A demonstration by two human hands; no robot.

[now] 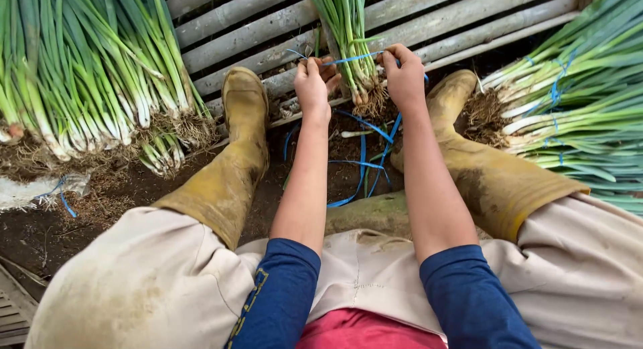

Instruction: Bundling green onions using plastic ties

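Observation:
A small bunch of green onions [348, 34] stands against a slatted wooden wall, roots down on the soil between my boots. A blue plastic string [351, 57] runs across its lower stems. My left hand [312, 84] pinches one end of the string at the bunch's left side. My right hand [404, 71] grips the other end at the right side, pulled taut. More blue string [362, 161] lies in loose loops on the ground below the bunch.
A large loose pile of green onions [87, 74] lies at the left, roots toward me. Tied bundles [576, 101] are stacked at the right. My muddy yellow boots [234, 155] flank the bunch. The slatted wooden wall [268, 21] is behind, dark soil below.

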